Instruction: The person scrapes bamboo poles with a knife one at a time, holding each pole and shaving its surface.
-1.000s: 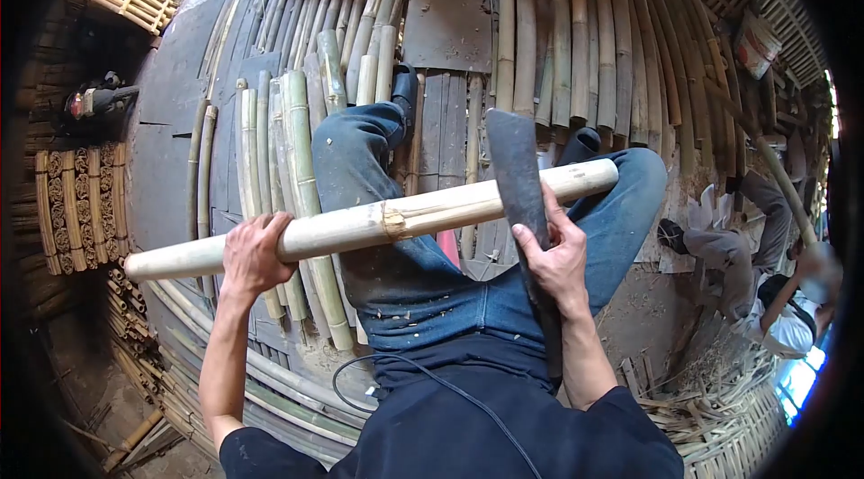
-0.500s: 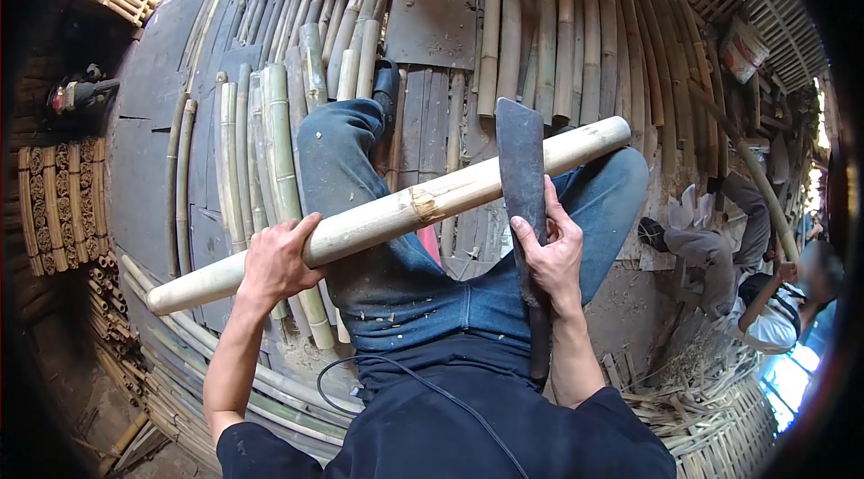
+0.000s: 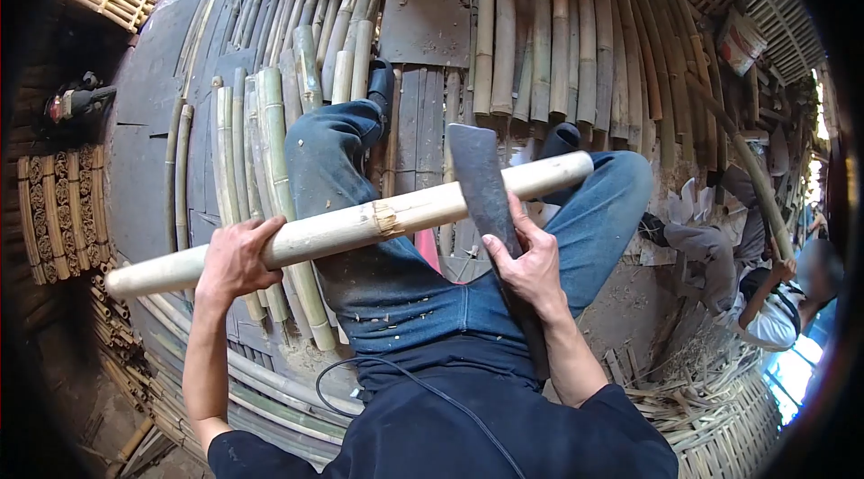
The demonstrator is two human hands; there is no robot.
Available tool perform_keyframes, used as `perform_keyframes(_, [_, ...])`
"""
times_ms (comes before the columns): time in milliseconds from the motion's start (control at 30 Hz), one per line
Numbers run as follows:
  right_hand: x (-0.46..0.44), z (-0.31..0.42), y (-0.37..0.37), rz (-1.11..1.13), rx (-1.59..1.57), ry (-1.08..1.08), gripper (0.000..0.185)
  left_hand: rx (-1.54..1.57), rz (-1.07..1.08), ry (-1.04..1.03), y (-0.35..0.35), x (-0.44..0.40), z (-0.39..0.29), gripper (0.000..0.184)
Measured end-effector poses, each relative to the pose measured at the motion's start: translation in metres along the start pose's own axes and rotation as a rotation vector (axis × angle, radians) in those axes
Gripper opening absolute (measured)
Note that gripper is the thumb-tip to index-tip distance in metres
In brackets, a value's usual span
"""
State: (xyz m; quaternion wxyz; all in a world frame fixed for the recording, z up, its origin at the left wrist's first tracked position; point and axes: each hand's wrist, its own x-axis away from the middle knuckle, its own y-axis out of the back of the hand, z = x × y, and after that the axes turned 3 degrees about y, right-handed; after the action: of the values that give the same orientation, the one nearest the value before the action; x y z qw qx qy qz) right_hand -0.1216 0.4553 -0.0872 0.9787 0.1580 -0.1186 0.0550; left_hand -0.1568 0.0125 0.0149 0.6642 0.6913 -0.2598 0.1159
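A pale bamboo pole (image 3: 333,231) lies slantwise above my thighs, its right end near my right knee. My left hand (image 3: 240,258) is wrapped round it left of the middle. Around the pole's middle is a brown, rough node, with a scraped strip to its right. My right hand (image 3: 529,265) grips a dark, wide blade (image 3: 480,177) low on its length, with thumb and fingers on either side. The blade's upper part crosses the pole, and its lower end runs down beside my waist. Whether blade and pole touch, I cannot tell.
Long bamboo poles (image 3: 538,38) line the floor ahead. Shorter green lengths (image 3: 279,146) lie beside my left leg. Stacked bundles (image 3: 65,209) stand at far left. A person (image 3: 765,308) sits at the right, holding a long pole. Bamboo strips (image 3: 711,407) lie at lower right.
From half a second ago, the pole has shifted left with my left hand, and its right end is lower. The blade has moved left with my right hand and leans more.
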Motion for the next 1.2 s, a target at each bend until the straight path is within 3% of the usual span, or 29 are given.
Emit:
perform_keyframes(133, [-0.003,-0.01,0.004,-0.124,0.0,0.016,0.075,-0.081,-0.003,-0.006,0.002,-0.003,0.003,0.074])
perform_keyframes(267, [0.001,0.015,-0.016,-0.008,-0.089,-0.11,0.073,-0.078,-0.047,-0.016,-0.009,-0.01,-0.022,0.073])
perform_keyframes(300, [0.002,0.022,-0.027,0.121,-0.132,-0.174,0.074,-0.06,-0.026,0.016,-0.007,-0.012,-0.026,0.07])
perform_keyframes(400, [0.009,0.022,-0.067,0.125,-0.161,0.084,0.072,-0.063,0.039,0.092,0.006,-0.006,-0.022,0.066])
perform_keyframes(433, [0.006,0.019,-0.067,0.123,-0.203,0.103,0.073,-0.061,-0.038,0.101,0.002,0.0,-0.019,0.061])
perform_keyframes(600, [-0.018,-0.003,-0.017,-0.049,-0.033,0.057,0.075,-0.11,-0.096,0.267,-0.017,0.042,0.034,0.054])
perform_keyframes(700, [-0.029,-0.007,0.015,-0.15,-0.127,0.001,0.074,-0.07,-0.343,0.137,-0.054,0.056,0.048,0.056])
perform_keyframes(800, [-0.037,0.0,0.034,-0.203,-0.126,0.027,0.074,-0.037,-0.433,0.112,-0.051,0.053,0.031,0.056])
perform_keyframes(1000, [-0.037,0.021,0.04,-0.214,-0.176,0.051,0.074,0.01,-0.421,0.172,-0.039,0.051,0.026,0.049])
perform_keyframes(1200, [-0.026,0.033,0.035,-0.191,-0.312,0.026,0.074,0.15,-0.385,0.094,-0.059,0.043,0.074,0.049])
